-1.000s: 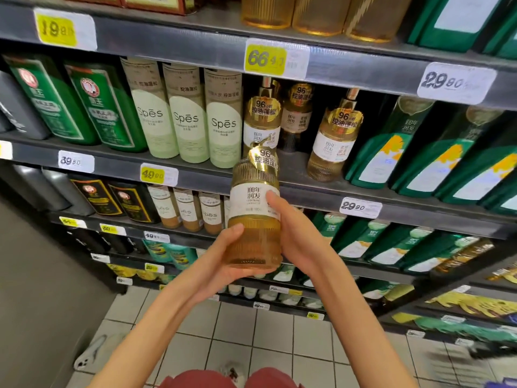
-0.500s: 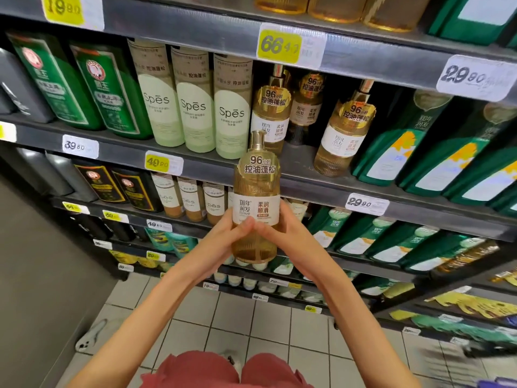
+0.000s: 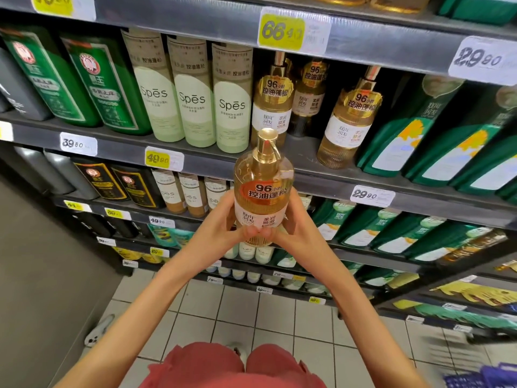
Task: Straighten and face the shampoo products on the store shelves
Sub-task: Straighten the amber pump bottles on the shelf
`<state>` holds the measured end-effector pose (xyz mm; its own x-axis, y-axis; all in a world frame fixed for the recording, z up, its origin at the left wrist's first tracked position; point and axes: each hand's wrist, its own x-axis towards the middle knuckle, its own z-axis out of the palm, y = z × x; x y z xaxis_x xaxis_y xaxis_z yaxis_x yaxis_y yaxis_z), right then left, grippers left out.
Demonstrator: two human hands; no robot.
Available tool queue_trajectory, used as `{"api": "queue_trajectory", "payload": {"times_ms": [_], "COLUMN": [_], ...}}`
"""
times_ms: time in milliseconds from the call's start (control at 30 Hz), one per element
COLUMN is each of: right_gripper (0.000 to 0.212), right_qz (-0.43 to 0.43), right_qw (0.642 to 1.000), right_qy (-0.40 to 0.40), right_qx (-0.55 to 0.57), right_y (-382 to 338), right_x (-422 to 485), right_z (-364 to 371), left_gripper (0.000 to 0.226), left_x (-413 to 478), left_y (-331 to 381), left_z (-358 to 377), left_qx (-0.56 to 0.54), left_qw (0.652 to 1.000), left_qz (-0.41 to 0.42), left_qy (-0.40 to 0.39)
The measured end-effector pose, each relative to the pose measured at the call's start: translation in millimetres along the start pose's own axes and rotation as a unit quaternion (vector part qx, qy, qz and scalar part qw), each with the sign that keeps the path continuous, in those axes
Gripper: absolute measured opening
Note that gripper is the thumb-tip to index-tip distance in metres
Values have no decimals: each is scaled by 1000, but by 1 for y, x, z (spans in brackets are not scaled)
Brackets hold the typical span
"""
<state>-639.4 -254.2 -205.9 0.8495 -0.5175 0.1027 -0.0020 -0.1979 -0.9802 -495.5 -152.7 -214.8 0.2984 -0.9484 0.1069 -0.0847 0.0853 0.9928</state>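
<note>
I hold a golden pump bottle of shampoo (image 3: 263,189) upright in front of the shelves, its label turned toward me. My left hand (image 3: 222,224) grips its lower left side and my right hand (image 3: 293,225) grips its lower right side, thumbs meeting on the front. Behind it on the shelf (image 3: 321,177) stand three matching golden bottles: one at the left (image 3: 272,99), one set further back (image 3: 309,93), and one tilted at the right (image 3: 349,119). A gap lies on the shelf between the left and right bottles.
Three pale green Spes bottles (image 3: 193,91) stand left of the golden ones, dark green bottles (image 3: 84,77) further left, and leaning green refill packs (image 3: 436,135) to the right. Lower shelves hold more products. Price tags (image 3: 291,32) line the shelf edges. A tiled floor lies below.
The bottle turned in my hands until its label faces me and the pump head came upright. The view moved closer to the shelf.
</note>
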Motion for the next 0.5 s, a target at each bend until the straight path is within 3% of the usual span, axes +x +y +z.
{"api": "queue_trajectory", "payload": {"times_ms": [133, 233, 333, 500], "right_gripper": [61, 67, 74, 65], "right_qz": [69, 138, 215, 238], "right_qw": [997, 989, 975, 970], "right_qy": [14, 20, -31, -30], "right_qx": [-27, -56, -34, -28], "right_y": [-14, -31, -45, -47], "right_x": [2, 9, 18, 15], "right_z": [1, 2, -1, 1], "left_gripper": [87, 77, 63, 58], "left_x": [-3, -3, -3, -2], "left_y": [14, 23, 34, 40], "left_z": [-8, -8, -6, -5], "left_qx": [5, -73, -157, -147], "left_qw": [996, 984, 959, 950], "left_qz": [-92, -157, -225, -264], "left_qy": [14, -40, -75, -83]}}
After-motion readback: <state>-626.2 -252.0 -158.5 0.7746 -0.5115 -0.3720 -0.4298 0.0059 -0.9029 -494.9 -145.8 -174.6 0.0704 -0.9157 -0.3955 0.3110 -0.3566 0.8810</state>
